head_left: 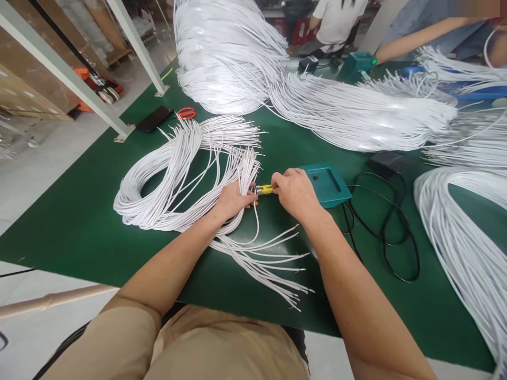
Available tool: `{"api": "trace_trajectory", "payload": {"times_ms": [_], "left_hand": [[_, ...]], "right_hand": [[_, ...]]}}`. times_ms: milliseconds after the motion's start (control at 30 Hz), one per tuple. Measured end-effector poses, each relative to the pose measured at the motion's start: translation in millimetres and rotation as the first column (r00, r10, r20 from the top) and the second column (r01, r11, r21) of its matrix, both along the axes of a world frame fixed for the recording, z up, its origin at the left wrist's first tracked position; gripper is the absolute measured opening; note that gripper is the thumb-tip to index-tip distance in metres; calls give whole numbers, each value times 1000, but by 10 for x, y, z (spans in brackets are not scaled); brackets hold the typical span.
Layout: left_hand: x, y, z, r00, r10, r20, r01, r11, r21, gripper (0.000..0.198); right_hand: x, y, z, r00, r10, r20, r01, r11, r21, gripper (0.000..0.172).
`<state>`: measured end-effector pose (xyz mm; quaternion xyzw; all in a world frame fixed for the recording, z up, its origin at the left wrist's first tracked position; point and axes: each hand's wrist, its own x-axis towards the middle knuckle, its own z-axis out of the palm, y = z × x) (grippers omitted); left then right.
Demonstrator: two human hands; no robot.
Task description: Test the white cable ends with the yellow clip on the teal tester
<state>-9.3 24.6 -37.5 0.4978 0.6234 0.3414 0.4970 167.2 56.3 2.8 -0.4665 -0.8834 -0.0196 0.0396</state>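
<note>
My left hand (234,200) is closed around the end part of a bundle of white cables (178,219), one cable end reaching out near its thumb and forefinger. My right hand (296,192) pinches a small yellow tool with a metal tip (264,189). That tip meets the left fingertips at the cable end; whether it grips the wire is too small to tell. Just beyond the right hand lies a teal box (328,183) with a recessed top. Loose cable ends (273,258) fan out below the hands.
Large white cable coils (232,58) lie along the back of the green table (79,211), with another coil (467,237) at right. A black cord (400,211), phone (155,119) and red-handled scissors (186,113) lie there. A metal post (71,68) stands left. Other people (340,24) work behind.
</note>
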Motion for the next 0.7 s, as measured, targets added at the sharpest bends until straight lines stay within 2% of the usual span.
{"api": "trace_trajectory", "payload": {"times_ms": [100, 167, 267, 333, 400, 533, 600, 667, 700], "left_hand": [[0, 2, -15, 1000, -15, 3, 15, 1000, 1, 41], [0, 1, -20, 1000, -15, 19, 15, 1000, -6, 43], [-3, 0, -5, 999, -19, 25, 20, 1000, -24, 45], [-15, -7, 27, 999, -33, 34, 34, 999, -27, 45], [-39, -23, 69, 998, -40, 52, 41, 999, -23, 45], [-109, -76, 137, 990, -32, 136, 28, 999, 32, 45], [-133, -99, 145, 977, -46, 210, 28, 996, 84, 45], [-142, -112, 136, 956, -79, 281, 42, 990, 136, 46], [-141, -113, 128, 944, -92, 316, 43, 986, 159, 46]], "right_hand": [[33, -15, -17, 999, 22, -35, -21, 1000, 10, 16], [90, -44, -40, 994, 7, -110, 3, 995, 95, 17], [199, -92, -106, 967, -152, -206, 204, 944, 261, 33], [258, -106, -165, 939, -258, -227, 319, 901, 293, 44], [293, -104, -214, 929, -293, -227, 351, 892, 285, 48], [307, -120, -194, 923, -244, -298, 329, 901, 283, 42], [265, -192, -121, 907, -151, -393, 270, 925, 268, 37], [163, -318, -42, 881, 13, -474, 98, 973, 210, 31], [88, -396, -12, 864, 118, -489, -44, 986, 161, 30]]}}
